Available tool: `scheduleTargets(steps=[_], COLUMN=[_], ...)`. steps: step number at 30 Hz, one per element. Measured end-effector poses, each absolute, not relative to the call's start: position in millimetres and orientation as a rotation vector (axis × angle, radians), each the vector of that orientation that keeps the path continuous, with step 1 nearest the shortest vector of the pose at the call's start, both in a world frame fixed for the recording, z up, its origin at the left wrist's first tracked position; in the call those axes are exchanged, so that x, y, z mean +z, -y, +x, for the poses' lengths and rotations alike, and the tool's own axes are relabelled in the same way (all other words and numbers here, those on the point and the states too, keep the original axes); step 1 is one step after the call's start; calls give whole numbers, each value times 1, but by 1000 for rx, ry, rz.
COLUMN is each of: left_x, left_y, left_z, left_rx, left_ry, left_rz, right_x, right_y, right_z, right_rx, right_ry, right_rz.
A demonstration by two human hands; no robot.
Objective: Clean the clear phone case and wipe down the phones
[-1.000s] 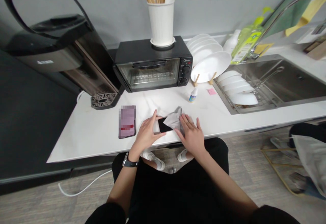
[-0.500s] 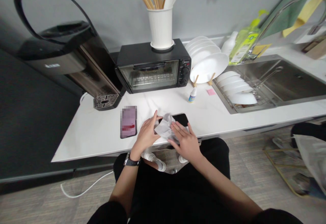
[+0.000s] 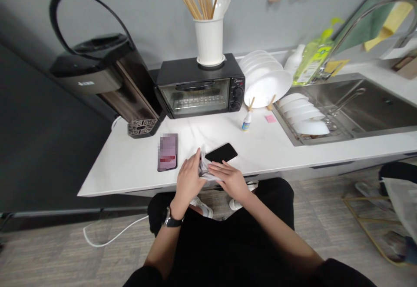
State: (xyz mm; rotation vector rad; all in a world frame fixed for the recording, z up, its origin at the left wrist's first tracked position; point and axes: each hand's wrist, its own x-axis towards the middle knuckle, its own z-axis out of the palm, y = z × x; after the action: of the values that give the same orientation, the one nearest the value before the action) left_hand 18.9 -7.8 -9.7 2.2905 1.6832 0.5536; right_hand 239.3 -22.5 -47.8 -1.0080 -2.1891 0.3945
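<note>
A crumpled pale cloth [image 3: 204,170] lies bunched between my hands at the counter's front edge. My left hand [image 3: 189,178] rests at its left side, thumb and fingers around the cloth's edge. My right hand [image 3: 230,180] presses on the cloth from the right, fingers stretched toward the left hand. Just beyond them a black-screened phone [image 3: 222,153] lies flat on the white counter [image 3: 130,165], its lower left corner by the cloth. A second phone [image 3: 167,152] with a blurred, lit screen lies to the left. A small white bottle [image 3: 246,121] stands behind, beside a pink pad [image 3: 270,118].
At the back stand a dark water dispenser [image 3: 130,87], a toaster oven [image 3: 198,88] with a utensil holder [image 3: 209,41] on top, and racked plates [image 3: 267,85]. Bowls [image 3: 308,117] sit by the sink [image 3: 381,108] at the right, near a green soap bottle [image 3: 312,61].
My right hand and the cloth have moved left, off the black phone, and more of its screen shows. The cloth is bunched smaller between the hands. The view has shifted slightly.
</note>
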Motion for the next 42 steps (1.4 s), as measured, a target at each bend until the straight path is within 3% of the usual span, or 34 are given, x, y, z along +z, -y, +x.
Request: scheduleTargets(steps=[5, 12, 17, 23, 30, 38, 42], left_x=[-16, 7, 22, 26, 22, 29, 27], left_y=[17, -47, -75, -37, -27, -44, -46], left_z=[27, 79, 94, 77, 60, 53, 51], left_rx=[678, 530, 602, 705, 887, 855, 825], left_ry=[-1862, -2009, -1894, -1180, -1301, -1096, -1215], left_rz=[2215, 2157, 2244, 2306, 1892, 1722, 1804], right_x=[-41, -20, -8, -1, 0, 9, 7], right_y=[37, 23, -5, -22, -23, -39, -43], right_z=[285, 303, 308, 308, 291, 284, 285], right_rx=[531, 740, 856, 1002, 1103, 1106, 1149], right_ry=[1701, 1374, 1370, 1439, 1431, 1470, 1503], right_rz=[-1289, -1540, -1519, -1366, -1307, -1263, -1261])
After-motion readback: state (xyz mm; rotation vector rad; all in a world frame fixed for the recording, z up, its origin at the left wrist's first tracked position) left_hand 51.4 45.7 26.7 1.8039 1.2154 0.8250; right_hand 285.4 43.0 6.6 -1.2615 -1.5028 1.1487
